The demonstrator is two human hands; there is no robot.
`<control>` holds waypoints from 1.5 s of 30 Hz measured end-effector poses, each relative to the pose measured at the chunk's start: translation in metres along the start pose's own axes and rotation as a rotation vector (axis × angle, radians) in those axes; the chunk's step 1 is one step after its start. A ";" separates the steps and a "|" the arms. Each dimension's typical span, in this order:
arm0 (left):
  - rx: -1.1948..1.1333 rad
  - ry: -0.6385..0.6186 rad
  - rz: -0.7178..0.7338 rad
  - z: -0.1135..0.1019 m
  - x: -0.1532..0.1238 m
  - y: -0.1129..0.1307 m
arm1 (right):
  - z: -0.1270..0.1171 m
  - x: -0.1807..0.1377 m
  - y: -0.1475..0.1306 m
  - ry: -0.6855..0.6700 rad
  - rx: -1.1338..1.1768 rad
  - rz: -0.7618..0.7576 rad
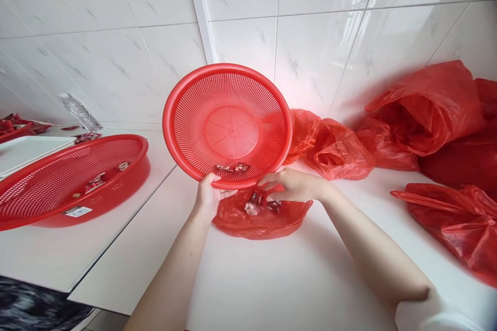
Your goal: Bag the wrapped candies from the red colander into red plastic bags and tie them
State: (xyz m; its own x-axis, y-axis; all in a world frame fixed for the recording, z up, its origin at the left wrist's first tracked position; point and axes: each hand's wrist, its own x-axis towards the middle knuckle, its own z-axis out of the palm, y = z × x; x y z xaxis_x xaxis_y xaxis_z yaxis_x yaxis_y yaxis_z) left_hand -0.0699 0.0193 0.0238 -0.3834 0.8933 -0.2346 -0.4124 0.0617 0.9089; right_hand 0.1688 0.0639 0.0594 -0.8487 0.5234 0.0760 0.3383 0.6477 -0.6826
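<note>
My left hand (207, 196) grips the lower rim of a round red perforated basket (227, 124), which is tipped up on edge with its inside facing me. A couple of wrapped candies (233, 168) lie at its lowest edge. Just below it sits an open red plastic bag (258, 217) holding several wrapped candies. My right hand (291, 184) rests over the bag's mouth with its fingers curled at the bag's edge, right under the basket rim.
A second red perforated basket (70, 181) with a few candies sits at the left on a white counter (272, 279), beside a white tray (27, 152). Several crumpled red plastic bags (427, 114) lie along the tiled wall at right.
</note>
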 end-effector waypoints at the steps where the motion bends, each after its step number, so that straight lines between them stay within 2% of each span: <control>1: -0.002 -0.004 -0.004 0.000 0.000 0.000 | 0.000 0.000 -0.001 0.033 -0.015 -0.002; 6: 0.005 -0.118 -0.012 0.009 -0.012 -0.003 | 0.000 0.004 -0.007 0.283 -0.057 -0.100; 8: 0.008 -0.182 -0.025 0.015 -0.020 -0.007 | 0.004 0.006 -0.006 0.324 -0.117 -0.102; 10: 0.012 -0.235 -0.051 0.020 -0.028 -0.012 | 0.011 0.009 -0.004 0.304 -0.171 -0.046; 13: 0.025 -0.292 -0.078 0.025 -0.036 -0.020 | 0.022 0.013 0.000 0.169 -0.175 0.060; 15: 0.039 -0.308 -0.087 0.027 -0.039 -0.024 | 0.025 0.014 0.002 0.077 -0.141 0.077; 18: 0.051 -0.275 -0.096 0.027 -0.038 -0.025 | 0.023 0.013 0.002 0.044 -0.094 0.051; 23: 0.036 -0.263 -0.074 0.023 -0.034 -0.017 | 0.010 0.009 0.002 0.060 -0.026 -0.105; 29: 0.042 -0.214 -0.090 0.020 -0.029 -0.011 | 0.007 0.012 0.009 0.173 -0.164 -0.084; 35: 0.059 -0.203 -0.048 0.017 -0.024 -0.009 | 0.002 0.010 0.005 0.140 -0.135 -0.141; 39: 0.074 -0.112 0.002 0.012 -0.018 -0.006 | -0.002 0.005 -0.004 0.191 -0.039 -0.176; 42: 0.075 -0.047 0.016 0.008 -0.013 -0.003 | 0.001 0.004 -0.007 0.122 -0.015 -0.171; 45: 0.041 -0.054 0.016 0.005 -0.010 -0.001 | 0.008 0.009 -0.005 0.037 -0.065 -0.153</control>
State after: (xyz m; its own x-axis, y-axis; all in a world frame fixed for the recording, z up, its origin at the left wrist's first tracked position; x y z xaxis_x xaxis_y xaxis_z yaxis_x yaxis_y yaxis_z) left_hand -0.0618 0.0127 0.0270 -0.3439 0.9169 -0.2023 -0.3724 0.0645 0.9258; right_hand 0.1565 0.0605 0.0580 -0.8771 0.4354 0.2028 0.2331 0.7550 -0.6129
